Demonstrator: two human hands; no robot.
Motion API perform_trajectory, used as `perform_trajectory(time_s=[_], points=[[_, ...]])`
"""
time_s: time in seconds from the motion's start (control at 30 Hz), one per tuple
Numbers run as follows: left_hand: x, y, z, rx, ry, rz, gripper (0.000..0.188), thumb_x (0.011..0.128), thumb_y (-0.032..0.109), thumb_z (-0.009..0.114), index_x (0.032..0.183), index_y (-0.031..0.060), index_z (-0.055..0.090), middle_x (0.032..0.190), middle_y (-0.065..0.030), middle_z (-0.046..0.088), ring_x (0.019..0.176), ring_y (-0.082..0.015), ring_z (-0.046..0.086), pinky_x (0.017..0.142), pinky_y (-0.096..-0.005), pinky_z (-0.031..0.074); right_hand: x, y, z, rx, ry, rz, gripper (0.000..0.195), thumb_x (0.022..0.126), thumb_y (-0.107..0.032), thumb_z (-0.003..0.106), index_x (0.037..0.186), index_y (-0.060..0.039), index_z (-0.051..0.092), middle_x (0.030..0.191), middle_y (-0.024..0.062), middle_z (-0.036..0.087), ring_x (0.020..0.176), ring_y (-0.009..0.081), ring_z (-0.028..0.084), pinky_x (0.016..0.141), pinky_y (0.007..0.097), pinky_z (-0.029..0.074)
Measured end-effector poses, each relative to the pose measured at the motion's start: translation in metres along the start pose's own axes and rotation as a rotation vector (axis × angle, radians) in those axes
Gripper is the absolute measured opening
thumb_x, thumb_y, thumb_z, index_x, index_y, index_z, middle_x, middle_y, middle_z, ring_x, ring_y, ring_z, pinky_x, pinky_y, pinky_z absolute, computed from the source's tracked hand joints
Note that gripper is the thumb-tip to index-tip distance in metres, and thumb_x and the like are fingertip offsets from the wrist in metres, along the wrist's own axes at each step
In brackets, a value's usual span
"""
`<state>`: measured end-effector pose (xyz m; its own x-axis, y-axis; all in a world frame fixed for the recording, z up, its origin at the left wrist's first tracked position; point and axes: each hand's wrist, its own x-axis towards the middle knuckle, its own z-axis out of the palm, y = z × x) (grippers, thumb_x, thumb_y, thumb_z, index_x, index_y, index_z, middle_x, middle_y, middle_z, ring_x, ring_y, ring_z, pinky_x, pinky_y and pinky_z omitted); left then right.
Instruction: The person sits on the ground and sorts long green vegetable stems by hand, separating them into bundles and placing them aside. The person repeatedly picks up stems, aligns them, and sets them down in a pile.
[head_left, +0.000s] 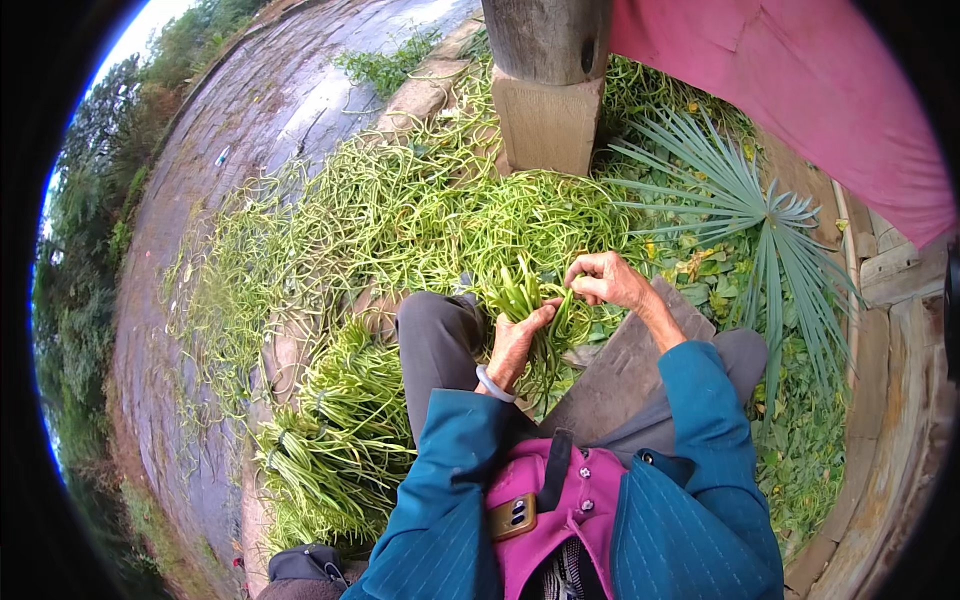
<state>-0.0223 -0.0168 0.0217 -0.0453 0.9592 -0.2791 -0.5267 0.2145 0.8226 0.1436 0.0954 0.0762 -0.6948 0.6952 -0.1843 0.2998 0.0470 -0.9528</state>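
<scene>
My left hand (514, 341), with a pale bangle at its wrist, is closed around a bunch of green stems (517, 294) in front of my knees. Just right of it, my right hand (604, 279) pinches a green stem beside the bunch, thumb and fingers together. Past both hands spreads a loose heap of long green stems (420, 210). Tied bundles of the same stems (330, 442) lie piled at my left knee. Between my legs is a flat wooden board (626, 367).
A wooden post on a stone base (551, 120) stands ahead. A fan palm leaf (765, 214) lies over green leaves at the right, below a pink cloth (810, 90). Wet paving (195, 202) extends at the left. A phone (513, 517) sits at my waist.
</scene>
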Motion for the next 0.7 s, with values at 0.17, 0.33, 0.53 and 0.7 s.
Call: perform_trajectory(time_s=[0.17,0.33,0.53,0.7], points=[[0.005,-0.013,0.0,-0.105,-0.03,-0.046,0.028,0.078,0.011,0.068,0.102,-0.0006,0.059,0.093,-0.0048,0.063,0.082,-0.0126,0.059,0.075,-0.0275,0.048,0.007,0.001,0.013,0.129,0.092,-0.031,0.02,0.079,-0.015,0.057,0.093,-0.0019,0.061,0.061,0.0003,0.056,0.046,0.0048,0.048,0.045,0.0202,0.039],[0.007,-0.013,0.003,-0.002,0.012,0.005,0.036,0.071,0.007,0.072,0.104,0.0008,0.058,0.089,-0.0009,0.06,0.08,-0.0107,0.056,0.075,-0.0262,0.045,0.012,0.007,0.018,0.238,0.109,0.05,0.022,0.08,-0.016,0.057,0.096,-0.0005,0.06,0.061,0.0008,0.056,0.043,0.0033,0.044,0.04,0.0189,0.034],[0.003,-0.002,0.006,-0.019,-0.088,0.025,0.033,0.071,0.003,0.068,0.103,0.0022,0.057,0.094,-0.0007,0.06,0.081,-0.0109,0.056,0.074,-0.0257,0.045,0.011,0.006,0.025,0.582,0.044,0.144,0.023,0.075,-0.015,0.064,0.089,0.0023,0.058,0.061,0.0023,0.053,0.039,0.0042,0.04,0.036,0.0184,0.032],[0.008,-0.005,0.009,-0.003,-0.089,0.05,0.024,0.073,0.002,0.063,0.097,0.0017,0.059,0.086,-0.0035,0.062,0.077,-0.0126,0.059,0.072,-0.0263,0.047,0.011,0.018,0.034,0.727,0.121,0.156,0.029,0.076,-0.017,0.066,0.094,0.0031,0.056,0.065,0.0028,0.055,0.038,0.0043,0.041,0.035,0.0175,0.033]])
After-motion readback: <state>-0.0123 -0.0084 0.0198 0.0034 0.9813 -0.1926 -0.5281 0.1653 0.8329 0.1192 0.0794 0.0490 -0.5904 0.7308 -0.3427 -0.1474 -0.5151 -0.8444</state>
